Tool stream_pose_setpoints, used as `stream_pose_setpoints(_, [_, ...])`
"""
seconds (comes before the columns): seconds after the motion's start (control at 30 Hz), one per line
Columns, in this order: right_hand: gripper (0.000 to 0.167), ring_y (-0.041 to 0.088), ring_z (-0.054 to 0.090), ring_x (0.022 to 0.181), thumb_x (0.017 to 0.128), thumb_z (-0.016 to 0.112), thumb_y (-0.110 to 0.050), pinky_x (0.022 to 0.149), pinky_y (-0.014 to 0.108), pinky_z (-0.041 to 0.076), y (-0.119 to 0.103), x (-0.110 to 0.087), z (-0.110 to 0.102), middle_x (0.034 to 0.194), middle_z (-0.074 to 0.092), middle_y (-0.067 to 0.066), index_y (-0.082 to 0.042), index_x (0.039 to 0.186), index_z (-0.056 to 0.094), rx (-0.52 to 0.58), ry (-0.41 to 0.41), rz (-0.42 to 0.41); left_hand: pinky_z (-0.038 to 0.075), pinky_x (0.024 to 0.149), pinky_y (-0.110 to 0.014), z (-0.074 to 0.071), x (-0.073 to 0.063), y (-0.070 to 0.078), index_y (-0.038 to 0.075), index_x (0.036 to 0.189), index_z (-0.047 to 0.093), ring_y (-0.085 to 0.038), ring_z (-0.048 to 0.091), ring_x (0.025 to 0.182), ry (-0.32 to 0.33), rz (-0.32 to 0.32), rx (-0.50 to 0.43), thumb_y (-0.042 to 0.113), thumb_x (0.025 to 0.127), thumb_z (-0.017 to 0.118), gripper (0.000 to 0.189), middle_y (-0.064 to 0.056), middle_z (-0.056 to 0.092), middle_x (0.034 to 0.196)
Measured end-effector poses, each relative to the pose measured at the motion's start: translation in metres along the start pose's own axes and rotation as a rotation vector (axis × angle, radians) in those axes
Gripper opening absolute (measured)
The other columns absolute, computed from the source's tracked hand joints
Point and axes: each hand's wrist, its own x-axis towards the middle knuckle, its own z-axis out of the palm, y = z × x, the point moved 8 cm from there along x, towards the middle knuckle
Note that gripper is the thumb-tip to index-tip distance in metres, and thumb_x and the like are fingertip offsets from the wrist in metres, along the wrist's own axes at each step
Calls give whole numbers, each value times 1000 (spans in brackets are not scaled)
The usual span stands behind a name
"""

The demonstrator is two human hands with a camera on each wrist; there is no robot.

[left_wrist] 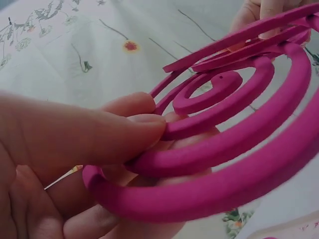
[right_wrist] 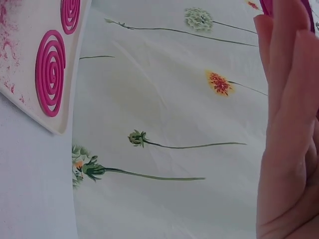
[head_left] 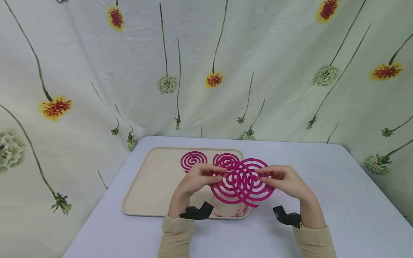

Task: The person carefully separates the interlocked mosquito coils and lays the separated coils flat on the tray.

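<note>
So both hands are busy here, clock directions going by the head view. The left hand (head_left: 195, 178) has a magenta mosquito coil (left_wrist: 209, 198) pinched between thumb and fingers, coming in from its 9 o'clock side. Right hand (head_left: 286, 180) pinches another one, the right-hand coil (head_left: 255, 178), from about 3 o'clock. The two spirals overlap in the middle, so it's a bit of a tangle of rings and I honestly can't tell if they're hooked together. The right wrist cam mostly cuts its own grip off, fwiw.

The pair is held up over the 4 o'clock side of a beige tray (head_left: 151, 182). Up near the tray's 1 o'clock edge lie two more: a far-left coil (head_left: 193, 161) and a far-right coil (head_left: 227, 162), the latter partly covered by the held ones. Pinkish crumbs (head_left: 240, 211) are smeared around the tray's 5 o'clock corner. All that's on a white table (head_left: 338, 186), with a flower-print cloth (head_left: 274, 46) hanging at 12.
</note>
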Motion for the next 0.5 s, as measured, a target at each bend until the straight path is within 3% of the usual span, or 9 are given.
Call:
stream_pose_setpoints(0.17, [29,17,60,64,85,67,-6,58,28,55,0,0,0,89,66,11,3,112,65,-13,5,25,54,65,-23,1,0,1,-7,111,65,-14,58,71,-2,-5,9,2,86,65,27,-17,64,92])
stream_pose_setpoints(0.5, [32,16,61,72,86,67,-7,64,27,56,-7,4,-3,97,66,15,2,116,64,5,141,-25,55,73,-26,0,5,2,-8,112,64,-14,63,80,154,-8,-53,2,86,65,28,-21,66,101])
